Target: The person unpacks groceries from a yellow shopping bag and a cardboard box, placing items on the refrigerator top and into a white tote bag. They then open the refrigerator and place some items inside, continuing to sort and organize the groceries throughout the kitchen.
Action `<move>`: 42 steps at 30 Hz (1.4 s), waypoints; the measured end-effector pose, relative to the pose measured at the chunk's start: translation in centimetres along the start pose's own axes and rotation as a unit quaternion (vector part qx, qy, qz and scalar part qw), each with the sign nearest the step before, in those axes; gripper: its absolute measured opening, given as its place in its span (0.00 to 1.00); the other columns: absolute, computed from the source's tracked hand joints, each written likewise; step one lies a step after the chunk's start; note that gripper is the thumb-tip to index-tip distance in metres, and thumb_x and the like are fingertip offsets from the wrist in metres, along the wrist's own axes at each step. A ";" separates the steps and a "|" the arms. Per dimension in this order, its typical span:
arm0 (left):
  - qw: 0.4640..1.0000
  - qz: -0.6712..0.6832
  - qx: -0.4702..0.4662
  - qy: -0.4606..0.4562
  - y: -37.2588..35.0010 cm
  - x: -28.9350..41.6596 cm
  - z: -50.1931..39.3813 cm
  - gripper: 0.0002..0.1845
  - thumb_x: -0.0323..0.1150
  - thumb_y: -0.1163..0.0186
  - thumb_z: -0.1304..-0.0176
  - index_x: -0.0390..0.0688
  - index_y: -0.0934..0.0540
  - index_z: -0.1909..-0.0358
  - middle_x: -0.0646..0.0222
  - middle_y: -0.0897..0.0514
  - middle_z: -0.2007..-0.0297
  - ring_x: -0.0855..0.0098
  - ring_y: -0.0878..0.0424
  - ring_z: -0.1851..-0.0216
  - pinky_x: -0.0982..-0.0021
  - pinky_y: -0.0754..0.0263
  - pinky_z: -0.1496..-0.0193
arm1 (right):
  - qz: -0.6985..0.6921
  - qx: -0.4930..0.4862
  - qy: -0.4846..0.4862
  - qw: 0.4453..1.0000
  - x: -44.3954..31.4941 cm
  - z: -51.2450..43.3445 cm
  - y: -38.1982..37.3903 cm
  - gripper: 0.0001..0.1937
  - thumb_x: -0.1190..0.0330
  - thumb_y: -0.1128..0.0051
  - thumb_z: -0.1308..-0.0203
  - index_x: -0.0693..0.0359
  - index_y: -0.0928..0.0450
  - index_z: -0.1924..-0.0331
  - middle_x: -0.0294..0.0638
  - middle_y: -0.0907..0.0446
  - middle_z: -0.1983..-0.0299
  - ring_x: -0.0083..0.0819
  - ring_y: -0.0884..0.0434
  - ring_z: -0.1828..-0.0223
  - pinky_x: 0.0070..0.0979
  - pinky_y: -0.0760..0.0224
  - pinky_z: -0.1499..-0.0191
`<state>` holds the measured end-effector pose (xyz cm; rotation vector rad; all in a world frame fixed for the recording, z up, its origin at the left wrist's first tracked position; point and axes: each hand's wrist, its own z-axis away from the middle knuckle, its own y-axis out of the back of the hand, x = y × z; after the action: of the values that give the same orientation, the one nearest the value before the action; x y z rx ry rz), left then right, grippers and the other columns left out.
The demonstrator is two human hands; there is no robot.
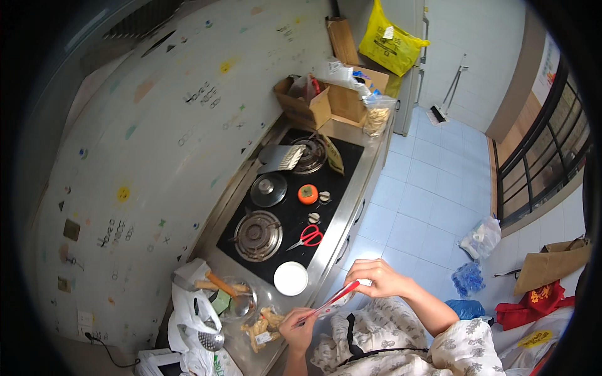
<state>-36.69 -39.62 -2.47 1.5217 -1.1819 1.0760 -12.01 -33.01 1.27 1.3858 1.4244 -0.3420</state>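
Note:
A flat packet with a red edge (333,301) is held up near my body, seen almost edge-on. My right hand (378,278) pinches its upper end, and my left hand (299,329) grips the lower end; its contents are hidden. Just left of my left hand lies ginger root (261,329) in clear wrapping with a label. A white bowl (290,278) stands at the hob's near corner. Beyond it, red-handled scissors (310,236) lie on the black gas hob (294,207), their blades pointing left. An orange persimmon (308,194) sits by the control knobs.
A glass pot lid (268,190) rests between the burners. Cardboard boxes (345,101) stand at the counter's far end. White plastic bags (188,310) and a slotted ladle (211,339) crowd the near end. Bags, including a crumpled blue one (468,279), lie on the tiled floor.

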 end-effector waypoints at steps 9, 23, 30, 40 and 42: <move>0.992 -0.017 -0.106 -0.063 -15.7 0.9 -7.4 0.08 0.17 0.31 0.55 0.34 0.16 0.71 0.60 0.14 0.71 0.70 0.16 0.68 0.73 0.23 0.63 | 0.136 0.020 -0.023 0.990 6.8 2.3 13.5 0.04 0.66 0.35 0.48 0.55 0.18 0.72 0.29 0.23 0.76 0.27 0.22 0.70 0.28 0.32 0.75; 0.963 -0.258 0.073 0.042 -28.1 -7.6 -30.0 0.28 0.39 0.32 0.44 0.36 0.27 0.44 0.54 0.18 0.53 0.59 0.20 0.51 0.64 0.27 0.47 | 0.242 0.053 -0.065 0.967 17.5 1.5 28.9 0.07 0.63 0.35 0.48 0.56 0.19 0.75 0.30 0.23 0.77 0.29 0.24 0.71 0.28 0.32 0.75; 0.906 -0.387 0.048 0.164 -31.5 -10.5 -40.4 0.31 0.48 0.30 0.51 0.40 0.22 0.48 0.52 0.15 0.59 0.51 0.18 0.55 0.56 0.25 0.51 | 0.229 0.008 -0.073 0.971 23.4 -2.9 33.5 0.04 0.67 0.37 0.49 0.57 0.20 0.72 0.32 0.24 0.74 0.31 0.24 0.67 0.30 0.29 0.69; 0.923 -0.328 -0.169 0.108 -35.5 -8.8 -43.0 0.12 0.39 0.44 0.36 0.42 0.15 0.62 0.49 0.18 0.71 0.50 0.18 0.66 0.58 0.25 0.62 | 0.122 -0.119 -0.029 0.985 35.7 -14.5 32.6 0.04 0.69 0.38 0.51 0.57 0.21 0.70 0.34 0.23 0.59 0.34 0.25 0.52 0.31 0.28 0.56; 0.924 -0.333 -0.186 0.033 -36.1 -8.7 -43.8 0.14 0.41 0.45 0.34 0.41 0.16 0.64 0.52 0.20 0.77 0.52 0.19 0.72 0.61 0.27 0.67 | 0.139 -0.015 0.033 0.990 37.3 -16.9 31.7 0.04 0.69 0.37 0.50 0.57 0.20 0.71 0.38 0.25 0.53 0.39 0.27 0.47 0.34 0.31 0.50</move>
<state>-7.33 9.60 -6.47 1.4082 -0.6767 0.4089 16.06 9.54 -7.89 1.5593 1.2621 -0.0951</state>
